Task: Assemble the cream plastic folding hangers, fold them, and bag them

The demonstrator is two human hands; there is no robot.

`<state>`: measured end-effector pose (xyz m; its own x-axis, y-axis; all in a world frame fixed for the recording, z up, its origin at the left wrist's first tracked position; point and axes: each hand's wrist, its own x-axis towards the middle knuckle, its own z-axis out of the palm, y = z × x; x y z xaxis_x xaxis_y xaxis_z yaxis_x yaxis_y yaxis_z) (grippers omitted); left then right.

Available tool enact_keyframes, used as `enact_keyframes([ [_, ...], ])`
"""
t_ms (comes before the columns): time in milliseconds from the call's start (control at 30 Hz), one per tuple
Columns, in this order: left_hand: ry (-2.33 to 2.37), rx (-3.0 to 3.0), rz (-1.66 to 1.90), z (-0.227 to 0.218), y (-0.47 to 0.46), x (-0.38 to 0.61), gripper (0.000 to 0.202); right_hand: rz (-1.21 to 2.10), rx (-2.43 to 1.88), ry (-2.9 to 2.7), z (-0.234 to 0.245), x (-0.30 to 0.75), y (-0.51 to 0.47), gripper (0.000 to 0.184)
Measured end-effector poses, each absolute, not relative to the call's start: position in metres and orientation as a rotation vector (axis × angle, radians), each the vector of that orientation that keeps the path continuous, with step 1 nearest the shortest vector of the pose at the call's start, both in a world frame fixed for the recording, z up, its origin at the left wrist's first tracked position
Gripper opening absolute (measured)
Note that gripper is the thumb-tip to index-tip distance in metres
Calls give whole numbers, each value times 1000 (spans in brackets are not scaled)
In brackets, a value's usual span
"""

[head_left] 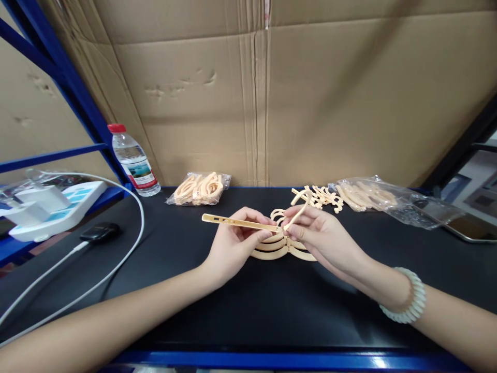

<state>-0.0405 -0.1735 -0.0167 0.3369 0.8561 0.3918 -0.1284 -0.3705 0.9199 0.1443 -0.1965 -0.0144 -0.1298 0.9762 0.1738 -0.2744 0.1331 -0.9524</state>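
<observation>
My left hand [233, 243] is closed round one end of a long flat cream plastic bar [236, 222] that sticks out to the left. My right hand [324, 235] pinches a cream hook piece [298, 204], its tip meeting the bar's right end. Both hands hover just above a small stack of curved cream hanger parts [277, 248] on the black table [248, 311]. A pale coil bracelet [411, 298] sits on my right wrist.
A clear bag of cream parts [200, 188] lies at the back centre, loose hooks [322, 197] and another open bag [388, 199] at the back right. A water bottle [134, 160], white power strip [58, 204], white cable [128, 243] and black device [99, 231] are left. Cardboard [272, 93] stands behind.
</observation>
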Motion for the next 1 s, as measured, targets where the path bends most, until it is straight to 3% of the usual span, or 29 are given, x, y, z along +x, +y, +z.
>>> enact_keyframes([
  [1000, 691, 1613, 1231, -17, -183, -40, 16, 1501, -829, -1225, -12, 144, -201, 22],
])
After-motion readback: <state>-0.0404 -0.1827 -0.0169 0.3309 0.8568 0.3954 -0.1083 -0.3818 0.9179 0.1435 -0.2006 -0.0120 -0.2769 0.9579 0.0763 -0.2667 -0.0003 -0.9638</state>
